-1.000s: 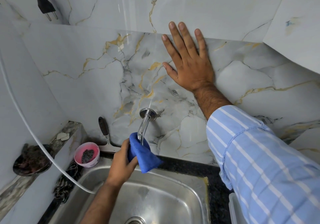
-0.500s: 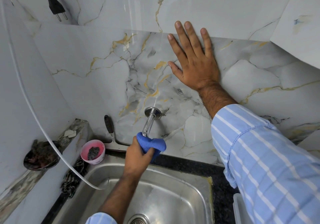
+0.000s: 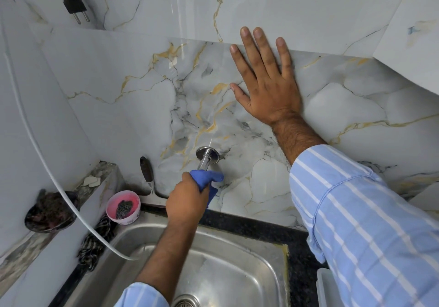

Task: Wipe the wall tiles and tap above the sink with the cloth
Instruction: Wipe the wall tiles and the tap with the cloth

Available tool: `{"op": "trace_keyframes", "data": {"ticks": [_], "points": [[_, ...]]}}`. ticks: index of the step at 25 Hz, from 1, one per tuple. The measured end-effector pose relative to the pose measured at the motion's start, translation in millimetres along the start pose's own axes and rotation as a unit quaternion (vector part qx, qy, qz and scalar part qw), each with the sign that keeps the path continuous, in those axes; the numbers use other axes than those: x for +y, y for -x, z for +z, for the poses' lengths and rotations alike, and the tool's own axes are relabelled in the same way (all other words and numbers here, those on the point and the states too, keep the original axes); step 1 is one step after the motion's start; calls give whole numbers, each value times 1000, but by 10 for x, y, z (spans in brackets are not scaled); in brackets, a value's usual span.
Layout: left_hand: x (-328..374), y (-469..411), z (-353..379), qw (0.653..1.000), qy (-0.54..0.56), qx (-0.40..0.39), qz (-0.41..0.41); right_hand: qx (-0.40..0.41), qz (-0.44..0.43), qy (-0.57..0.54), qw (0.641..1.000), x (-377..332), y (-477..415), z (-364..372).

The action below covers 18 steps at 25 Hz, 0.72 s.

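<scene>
A chrome tap (image 3: 207, 156) sticks out of the marble-patterned wall tiles (image 3: 133, 107) above the steel sink (image 3: 237, 259). My left hand (image 3: 187, 202) is closed around a blue cloth (image 3: 209, 180), which wraps the tap's pipe just below its round wall flange. The tap's lower part is hidden by the cloth and hand. My right hand (image 3: 266, 81) lies flat on the tiles above and to the right of the tap, fingers spread, holding nothing.
A pink bowl (image 3: 123, 207) with a dark scrubber sits at the sink's back left corner, beside a black-handled scraper (image 3: 148, 178) that leans on the wall. A white hose (image 3: 47, 169) curves into the sink. A dark dish (image 3: 51, 211) rests on the left ledge. A black plug (image 3: 72, 0) hangs top left.
My left hand has slid the cloth up the tap pipe toward the wall flange and bunched it tighter. The right hand stays pressed on the tiles.
</scene>
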<state>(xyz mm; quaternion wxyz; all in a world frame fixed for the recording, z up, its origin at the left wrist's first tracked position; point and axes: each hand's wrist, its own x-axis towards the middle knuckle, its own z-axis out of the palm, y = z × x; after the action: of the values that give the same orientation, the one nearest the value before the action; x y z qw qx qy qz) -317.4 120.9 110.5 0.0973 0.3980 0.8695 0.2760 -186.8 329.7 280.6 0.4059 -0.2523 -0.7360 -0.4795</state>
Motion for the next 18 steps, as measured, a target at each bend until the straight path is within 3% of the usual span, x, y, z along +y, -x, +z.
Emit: {"op": "trace_keyframes", "data": {"ticks": [2,4,7,8,10,11,12,14,16,18], "points": [[213,-86,15,998,-52,-20,-20,0,1,1,1000,-6,-1,-5],[358,-295,-60,993,-35,-93,-62,0,1,1,1000,1,-4,-9],[361,-632,-239,955,136,-251,-82,-2,3,0,1000,3,-10,-29],[335,-702,-281,913,241,-305,-122,-1,3,-1,1000,2,-12,-32],[270,-762,-274,786,435,-382,-217,0,2,2,1000,9,2,-31],[252,-810,-218,758,474,-380,-236,1,0,4,1000,11,7,-28],[277,-831,-177,755,483,-371,-242,2,-1,7,1000,9,4,-26],[337,-901,-106,844,407,-302,-174,2,0,5,1000,1,-15,-31],[402,-911,-81,941,212,-256,-68,0,0,3,1000,-7,-16,-42],[489,-770,-45,977,-19,-211,-19,-2,0,8,1000,-4,-16,-42]]}}
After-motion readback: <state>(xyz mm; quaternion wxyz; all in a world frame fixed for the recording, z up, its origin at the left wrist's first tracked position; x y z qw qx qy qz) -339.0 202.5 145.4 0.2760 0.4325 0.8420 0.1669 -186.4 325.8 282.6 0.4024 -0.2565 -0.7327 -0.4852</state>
